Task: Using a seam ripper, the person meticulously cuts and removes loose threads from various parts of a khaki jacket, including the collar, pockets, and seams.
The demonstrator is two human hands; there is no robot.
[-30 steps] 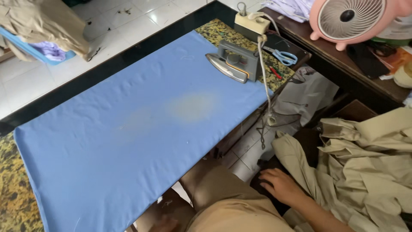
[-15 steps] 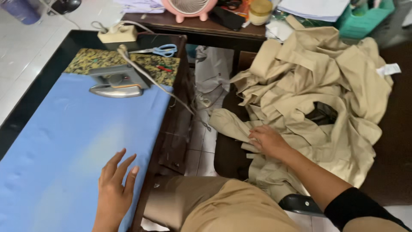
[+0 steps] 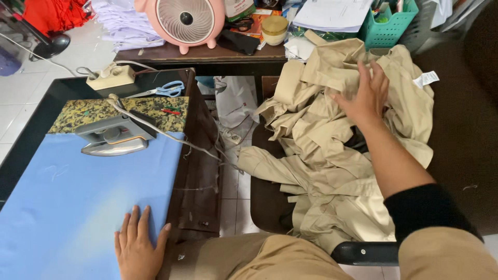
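My right hand [image 3: 364, 96] reaches out over a heap of khaki garments [image 3: 332, 155] piled on a dark chair [image 3: 363, 253] at my right; its fingers are spread and press on the top of the cloth. My left hand [image 3: 137, 248] lies flat, fingers apart, on the near right edge of the blue ironing cloth [image 3: 78, 202] that covers the table. An electric iron [image 3: 114, 138] rests on the far end of that cloth, its cord [image 3: 171, 136] trailing off to the right.
A power strip [image 3: 110, 77] and blue-handled scissors [image 3: 168, 88] lie beyond the iron. A pink fan [image 3: 182, 22], a jar [image 3: 274, 30], papers and a green basket [image 3: 386, 28] crowd the dark desk [image 3: 207, 53] behind. White cloth [image 3: 236, 106] hangs between table and chair.
My view has swung right and nearer. My right hand has moved from the near edge of the garment pile up to its top. My left hand stays flat on the blue cloth.
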